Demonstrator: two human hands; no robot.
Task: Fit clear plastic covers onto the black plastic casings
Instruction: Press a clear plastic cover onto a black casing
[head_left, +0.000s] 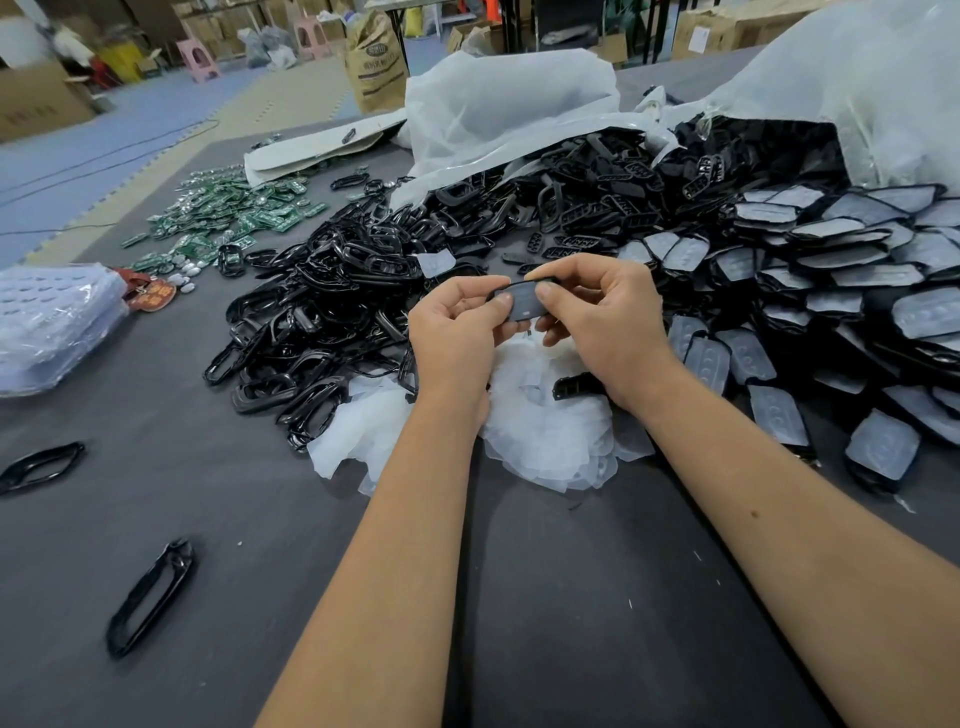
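Note:
Both hands hold one black casing (523, 301) with a clear cover on its face, raised above the table's middle. My left hand (457, 332) pinches its left end, thumb on top. My right hand (602, 322) grips its right end, with the thumb pressing on the cover. Under the hands lies a heap of loose clear covers (540, 431), with one black casing (576, 385) lying on it. To the right, casings with covers fitted (810, 291) are piled up. Behind the hands spreads a big heap of bare black casings and frames (363, 291).
The grey table (260, 519) carries two stray black frames (150, 597) (41, 467) at front left. Green circuit boards (228, 213) lie at back left, a clear bag of trays (52, 322) at the left edge. White plastic sacks (509, 104) spill parts at the back.

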